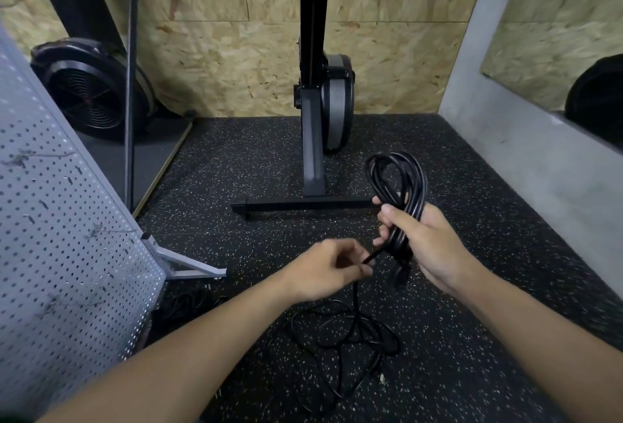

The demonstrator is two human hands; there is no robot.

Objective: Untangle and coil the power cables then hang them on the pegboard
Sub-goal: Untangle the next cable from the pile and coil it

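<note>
Pegboard: the grey perforated pegboard (pixel 67 220) stands at the far left on a pale metal foot (pixel 188 266). Its face leans across my view, and a few small hooks (pixel 97 230) stick out of it.
Behind the board: a round black caged wheel (pixel 91 92) sits low against the chipboard wall (pixel 236 51).
Under the board: a dark bundle of cables (pixel 188 304) lies on the floor just beside the foot, too dim to make out further.
Left hand: the left hand (pixel 327 267) is held out over the floor with its fingers curled in, pinching a single black strand (pixel 371 255) at its fingertips.
Strand: it runs from that pinch up and right into the coil, and it drops from the same hand to the floor.
Loose cable: the loose cable (pixel 344 338) sprawls in thin crossing loops on the black speckled rubber floor (pixel 236 169), below the hands and between the two forearms.
Machine: a black upright exercise machine (pixel 323 102) with a grey round housing stands by the wall. Its cross-bar foot (pixel 303 204) lies flat behind the hands.
Coil: the coil (pixel 397 186) is several black loops gathered together, rising above the right hand. A plug end (pixel 401 277) hangs below it.
Right hand: the right hand (pixel 424 244) has its fingers wrapped round the middle of the coil, near the left hand and apart from it.
Far right: a grey concrete wall (pixel 539 153) borders the floor.
</note>
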